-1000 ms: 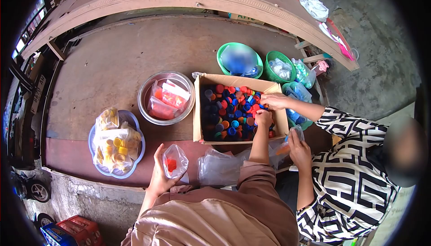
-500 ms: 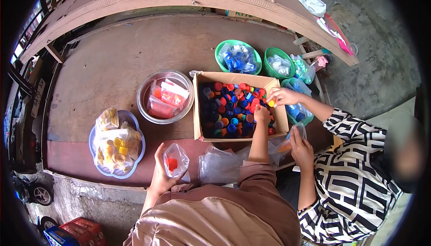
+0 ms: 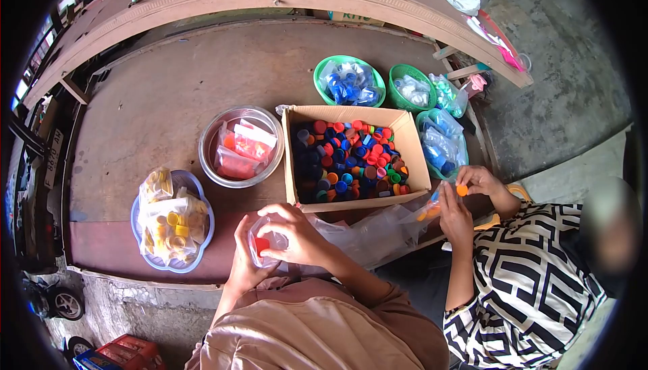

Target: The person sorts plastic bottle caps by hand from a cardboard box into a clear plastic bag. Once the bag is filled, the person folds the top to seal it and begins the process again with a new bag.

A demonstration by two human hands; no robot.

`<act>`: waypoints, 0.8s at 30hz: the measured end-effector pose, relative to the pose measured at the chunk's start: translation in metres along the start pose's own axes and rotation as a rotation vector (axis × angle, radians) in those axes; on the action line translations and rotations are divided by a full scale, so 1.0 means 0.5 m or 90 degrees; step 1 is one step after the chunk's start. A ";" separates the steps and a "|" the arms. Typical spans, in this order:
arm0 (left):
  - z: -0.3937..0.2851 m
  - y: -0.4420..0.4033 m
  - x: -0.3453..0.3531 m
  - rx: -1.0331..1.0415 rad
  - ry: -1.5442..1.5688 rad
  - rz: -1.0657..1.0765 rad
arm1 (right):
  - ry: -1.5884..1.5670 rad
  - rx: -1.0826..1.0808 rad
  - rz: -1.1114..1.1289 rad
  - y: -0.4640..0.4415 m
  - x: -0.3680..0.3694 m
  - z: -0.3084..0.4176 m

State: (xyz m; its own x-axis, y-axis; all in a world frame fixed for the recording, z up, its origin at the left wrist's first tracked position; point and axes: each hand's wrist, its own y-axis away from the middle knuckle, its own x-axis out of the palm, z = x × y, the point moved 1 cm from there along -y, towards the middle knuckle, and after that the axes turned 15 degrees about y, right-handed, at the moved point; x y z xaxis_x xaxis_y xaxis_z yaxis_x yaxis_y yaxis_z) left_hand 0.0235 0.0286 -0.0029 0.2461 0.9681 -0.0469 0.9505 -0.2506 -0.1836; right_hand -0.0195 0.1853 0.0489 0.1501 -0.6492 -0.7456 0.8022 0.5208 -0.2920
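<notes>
My left hand (image 3: 244, 262) is closed around a small clear plastic bag (image 3: 254, 227), with red bottle caps (image 3: 261, 244) showing inside. At the bag's mouth is my right hand (image 3: 297, 235), its thumb and forefinger curved and apart, the thumb near the red caps. I see nothing clearly gripped between them. Just beyond my hands stands a cardboard box (image 3: 290, 161) of loose bottle caps (image 3: 351, 157) in red, blue, green, brown and other colours. To its left, a steel bowl (image 3: 205, 161) contains clear bags of red caps (image 3: 246, 144).
A lilac basket (image 3: 209, 225) holds bags of yellow caps. Green baskets (image 3: 399, 97) with bagged caps stand behind and right of the box. Clear plastic bags (image 3: 364, 242) lie along the table's front edge. At right, a co-worker's hands (image 3: 459, 215) hold an orange cap and a bag.
My right hand has moved left from the caps in the box to the mouth of the bag. The co-worker's hand has left the box and now holds an orange cap.
</notes>
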 end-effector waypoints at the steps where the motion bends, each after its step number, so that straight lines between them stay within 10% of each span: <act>1: 0.004 0.003 0.000 -0.017 0.009 -0.010 | -0.006 -0.004 -0.013 -0.002 -0.007 -0.008; 5: 0.003 0.009 -0.006 -0.052 -0.005 -0.028 | 0.062 0.043 -0.164 -0.018 -0.083 -0.118; 8: -0.009 0.007 -0.011 -0.064 -0.026 -0.026 | 0.192 0.345 -0.308 0.010 -0.152 -0.327; 12: -0.012 0.004 -0.007 -0.064 -0.017 -0.022 | 0.494 0.807 -0.044 0.105 -0.199 -0.607; 16: -0.007 0.005 -0.003 -0.084 0.007 -0.032 | 0.591 0.873 0.097 0.121 -0.191 -0.593; 24: 0.005 -0.003 0.003 -0.100 -0.020 -0.025 | 0.369 0.517 0.102 0.058 -0.091 -0.532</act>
State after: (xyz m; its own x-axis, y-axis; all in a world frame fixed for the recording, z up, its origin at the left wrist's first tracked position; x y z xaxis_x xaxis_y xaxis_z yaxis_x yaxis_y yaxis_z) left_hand 0.0218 0.0304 -0.0049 0.2051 0.9759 -0.0747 0.9777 -0.2078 -0.0308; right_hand -0.1568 0.3776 -0.0850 0.1602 -0.1227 -0.9794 0.9803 -0.0962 0.1724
